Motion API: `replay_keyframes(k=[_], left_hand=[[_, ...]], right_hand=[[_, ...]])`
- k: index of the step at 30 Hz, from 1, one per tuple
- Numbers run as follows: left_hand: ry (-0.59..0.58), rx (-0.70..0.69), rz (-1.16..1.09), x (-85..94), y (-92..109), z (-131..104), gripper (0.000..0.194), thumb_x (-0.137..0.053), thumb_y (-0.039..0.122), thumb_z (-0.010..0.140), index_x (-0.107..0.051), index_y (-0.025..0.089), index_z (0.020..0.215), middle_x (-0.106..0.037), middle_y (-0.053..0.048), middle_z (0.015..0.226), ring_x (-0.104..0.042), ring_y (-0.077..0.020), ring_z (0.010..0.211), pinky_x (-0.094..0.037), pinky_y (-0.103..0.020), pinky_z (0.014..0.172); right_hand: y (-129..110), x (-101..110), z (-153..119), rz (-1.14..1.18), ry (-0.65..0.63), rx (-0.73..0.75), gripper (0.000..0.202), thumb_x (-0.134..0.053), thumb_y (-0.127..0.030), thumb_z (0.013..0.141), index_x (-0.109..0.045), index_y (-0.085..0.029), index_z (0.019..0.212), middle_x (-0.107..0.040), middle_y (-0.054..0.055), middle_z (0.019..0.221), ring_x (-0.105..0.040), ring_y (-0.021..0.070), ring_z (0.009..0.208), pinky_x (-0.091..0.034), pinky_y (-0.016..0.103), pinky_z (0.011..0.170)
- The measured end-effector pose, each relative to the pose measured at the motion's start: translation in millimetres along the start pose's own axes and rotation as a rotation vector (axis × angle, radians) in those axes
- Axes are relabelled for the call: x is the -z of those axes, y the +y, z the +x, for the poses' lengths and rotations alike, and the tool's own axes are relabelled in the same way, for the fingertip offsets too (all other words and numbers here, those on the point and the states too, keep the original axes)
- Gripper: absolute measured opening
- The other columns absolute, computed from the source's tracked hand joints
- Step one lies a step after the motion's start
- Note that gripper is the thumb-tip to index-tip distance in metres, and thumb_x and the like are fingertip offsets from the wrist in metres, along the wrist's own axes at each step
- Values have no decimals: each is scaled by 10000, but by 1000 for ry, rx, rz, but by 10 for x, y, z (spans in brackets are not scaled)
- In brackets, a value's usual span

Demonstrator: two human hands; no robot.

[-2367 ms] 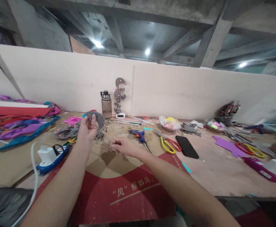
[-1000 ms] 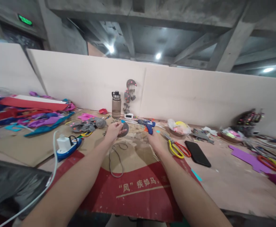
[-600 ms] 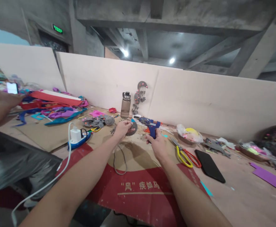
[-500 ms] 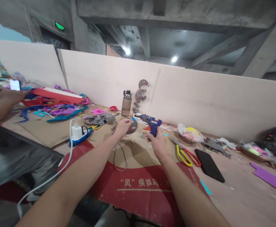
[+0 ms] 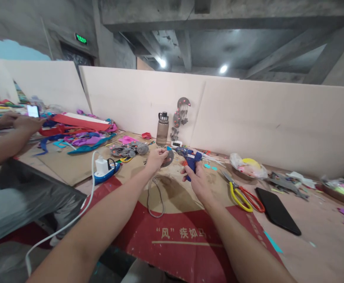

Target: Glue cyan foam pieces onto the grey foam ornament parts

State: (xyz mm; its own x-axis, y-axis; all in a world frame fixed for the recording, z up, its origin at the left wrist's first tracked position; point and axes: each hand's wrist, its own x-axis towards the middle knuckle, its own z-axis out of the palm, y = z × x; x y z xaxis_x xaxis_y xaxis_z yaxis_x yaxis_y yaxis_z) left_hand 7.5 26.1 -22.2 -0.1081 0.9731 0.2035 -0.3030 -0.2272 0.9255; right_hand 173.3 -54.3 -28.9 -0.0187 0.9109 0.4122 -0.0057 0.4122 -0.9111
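Note:
In the head view, my left hand pinches a dark grey round piece, apparently felt, with a small blue scrap at its upper edge. My right hand is wrapped around the handle of a blue hot glue gun. Its nozzle points left, very close to the grey piece; whether they touch I cannot tell. Below my left hand a grey cord loop hangs over the cardboard. Part of the grey piece is hidden by my fingers.
Scissors and a black phone lie to the right. A water bottle and a grey moon hanging are at the back panel. Leftward are a power strip, coloured scraps and another person's hands.
The glue gun's nozzle has come closer to the grey piece, and the gun is tilted slightly differently. The whole view has shifted a little. Both hands keep their hold.

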Motion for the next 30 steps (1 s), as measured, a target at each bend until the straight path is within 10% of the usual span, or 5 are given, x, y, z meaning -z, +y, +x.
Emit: replay_keyframes(k=[30], left_hand=[[7,-95,149,-63,26,-90,83,-672,156,695,-625,160,626,-578,48,515,-553,-93,488,-544,-240,601]], right_hand=[[76,0,-29,-317,49,50,227,-536,-386,848,-536,-214,996,-582,1,786,-487,137,576,-412,272,540]])
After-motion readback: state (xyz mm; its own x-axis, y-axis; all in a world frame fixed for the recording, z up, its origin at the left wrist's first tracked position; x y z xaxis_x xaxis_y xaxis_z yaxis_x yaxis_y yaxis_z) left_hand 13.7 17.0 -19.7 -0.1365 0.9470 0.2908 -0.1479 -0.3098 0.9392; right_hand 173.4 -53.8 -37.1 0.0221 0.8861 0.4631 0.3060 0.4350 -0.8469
